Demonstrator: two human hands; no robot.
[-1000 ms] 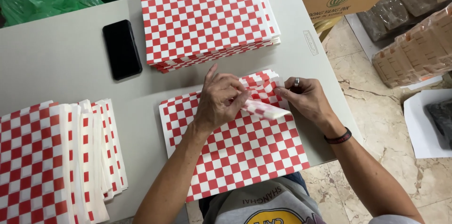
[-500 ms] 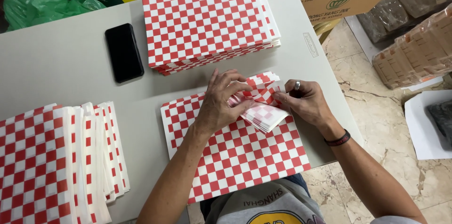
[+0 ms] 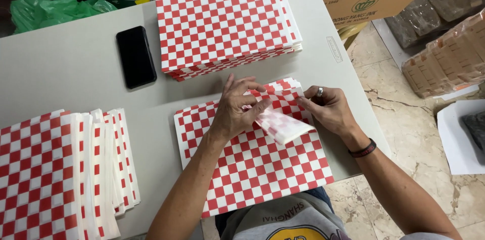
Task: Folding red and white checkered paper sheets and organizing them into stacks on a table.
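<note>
I am in the middle of folding one red-and-white checkered paper sheet that lies on the grey surface just in front of me. Its far right corner is turned over toward me, so the pale back side of the folded flap shows. My left hand rests on top of the flap with fingers spread, pressing it down near the fold. My right hand pinches the flap at its right edge between thumb and fingers; a ring and a dark wristband are on this hand.

I judge the fold is begun but not yet creased flat. The next move asks for holding the edges in line and pressing along the fold, carefully, because the thin paper can slip or wrinkle.

A flat stack of sheets waits farther away, a fanned pile of folded sheets lies at my left, and a black phone lies between them.
</note>
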